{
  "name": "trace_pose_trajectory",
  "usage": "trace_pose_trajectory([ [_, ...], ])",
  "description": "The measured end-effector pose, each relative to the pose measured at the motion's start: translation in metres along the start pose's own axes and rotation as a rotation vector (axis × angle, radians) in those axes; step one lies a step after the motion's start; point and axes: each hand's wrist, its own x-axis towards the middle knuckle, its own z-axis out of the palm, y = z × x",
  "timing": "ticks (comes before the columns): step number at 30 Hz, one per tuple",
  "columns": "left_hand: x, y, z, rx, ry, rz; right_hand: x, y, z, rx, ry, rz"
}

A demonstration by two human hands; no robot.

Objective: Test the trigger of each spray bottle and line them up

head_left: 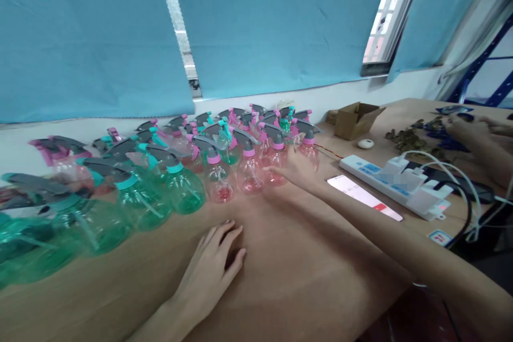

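Rows of spray bottles stand on the brown table, green ones (185, 191) toward the left and pink ones (250, 172) toward the right. My right hand (297, 166) reaches in at the right end of the front row, its fingers at a pink bottle (278, 163). The thumb points left across that bottle's lower part; the other fingers are partly hidden between it and the rightmost pink bottle (309, 150). Resting on the table in front of the bottles, my left hand (212, 262) has its fingers loosely spread and holds nothing.
Right of the bottles lie a phone (363, 197) and a white power strip (395, 184) with plugs and cables. Behind them are an open cardboard box (355, 122) and a small white object (365, 144). Another person's hands (467, 131) are near dark pieces at far right.
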Motion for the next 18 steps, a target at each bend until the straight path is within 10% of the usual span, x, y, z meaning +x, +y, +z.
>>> trace_pose_trajectory([
  [18, 0.0011, 0.0034, -0.0052, -0.069, -0.003, -0.009, 0.0008, 0.0050, -0.0016, 0.040, -0.009, -0.007],
])
